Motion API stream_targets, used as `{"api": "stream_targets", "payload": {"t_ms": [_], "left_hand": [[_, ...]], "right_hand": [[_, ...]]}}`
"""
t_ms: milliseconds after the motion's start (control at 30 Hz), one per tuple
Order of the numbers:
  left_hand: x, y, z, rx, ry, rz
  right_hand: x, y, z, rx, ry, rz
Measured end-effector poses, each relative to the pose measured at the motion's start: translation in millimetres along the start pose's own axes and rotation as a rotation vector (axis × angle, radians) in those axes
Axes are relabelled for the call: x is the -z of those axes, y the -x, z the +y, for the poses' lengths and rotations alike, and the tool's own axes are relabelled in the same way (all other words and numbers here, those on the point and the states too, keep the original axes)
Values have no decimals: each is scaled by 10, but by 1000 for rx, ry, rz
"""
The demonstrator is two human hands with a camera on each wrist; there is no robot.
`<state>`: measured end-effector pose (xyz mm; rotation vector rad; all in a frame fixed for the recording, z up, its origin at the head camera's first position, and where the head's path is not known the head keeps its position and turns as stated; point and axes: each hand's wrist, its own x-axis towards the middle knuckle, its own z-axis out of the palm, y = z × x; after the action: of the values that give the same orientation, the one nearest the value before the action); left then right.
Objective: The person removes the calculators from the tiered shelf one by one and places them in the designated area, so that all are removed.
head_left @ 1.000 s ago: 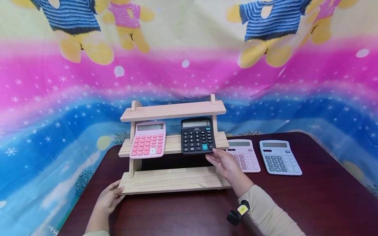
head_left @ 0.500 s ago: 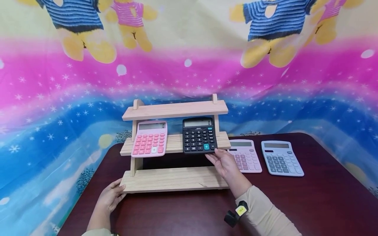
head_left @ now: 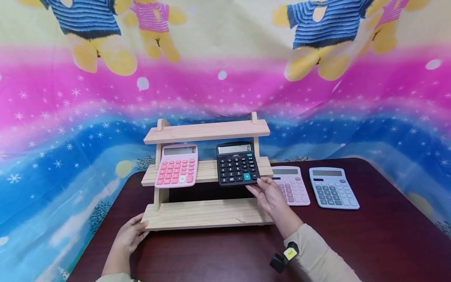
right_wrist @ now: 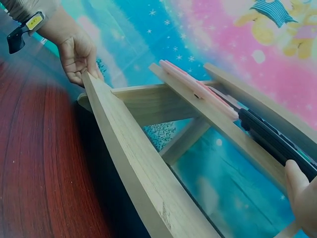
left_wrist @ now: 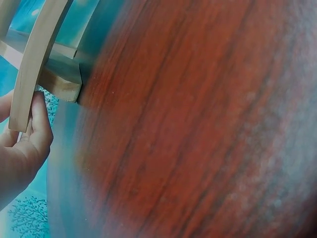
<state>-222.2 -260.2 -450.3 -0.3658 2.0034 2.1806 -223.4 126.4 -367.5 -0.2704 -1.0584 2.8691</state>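
A three-tier wooden shelf (head_left: 208, 215) stands on the table. My left hand (head_left: 128, 237) grips the left end of its lowest board, thumb on one face and fingers on the other, as the left wrist view shows with the board (left_wrist: 27, 84). On the middle tier the black calculator (head_left: 237, 164) leans back, slightly turned. My right hand (head_left: 270, 197) pinches its lower right corner, with the thumb on the front and fingers beneath. Left of it, a pink calculator (head_left: 177, 166) leans on the same tier. In the right wrist view the black calculator (right_wrist: 270, 136) appears edge-on.
A light pink calculator (head_left: 292, 186), partly behind my right hand, and a pale blue calculator (head_left: 334, 188) lie on the dark red table (head_left: 387, 235) at the right. A printed cloth (head_left: 225, 78) hangs behind the table.
The black calculator's lower end has shifted slightly right and toward me with my right hand, so it sits a little more turned. My left hand keeps its hold on the shelf.
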Motion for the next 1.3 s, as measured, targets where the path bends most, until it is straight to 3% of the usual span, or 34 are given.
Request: {"api": "stream_targets", "payload": {"t_ms": [867,1300], "left_hand": [[-6,9,15,15,-8,5],[9,-15,-5,18,-5,5]], "right_hand": [[195,223,-116,-28,5,-63],[312,397,-249,-28,-2,-50]]}}
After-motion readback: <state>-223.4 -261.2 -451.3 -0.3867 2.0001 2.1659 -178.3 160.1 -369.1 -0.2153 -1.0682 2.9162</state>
